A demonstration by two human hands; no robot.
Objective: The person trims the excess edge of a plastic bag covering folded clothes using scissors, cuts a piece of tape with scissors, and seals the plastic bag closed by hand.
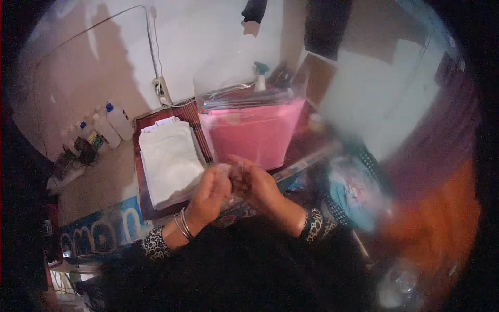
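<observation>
My left hand (208, 195), with bracelets at the wrist, is closed with its fingers curled round a crumpled piece of clear plastic (224, 168). Close beside it, my right hand (262, 190) bends inward against the same plastic. Motion smears the right fingertips, so their grip does not show clearly. Just beyond the hands, a pink folded cloth (249, 135) stands in a clear bag whose loose top sticks up. To the left lies a folded white cloth (169, 156) in a stack.
Several bottles (119, 122) line the wall at the left. A spray bottle (261, 78) stands behind the pink cloth, and a power socket (161, 91) hangs with its cord nearby. At the right are a light-blue plastic-wrapped bundle (356, 192) and a clear plastic item (403, 283).
</observation>
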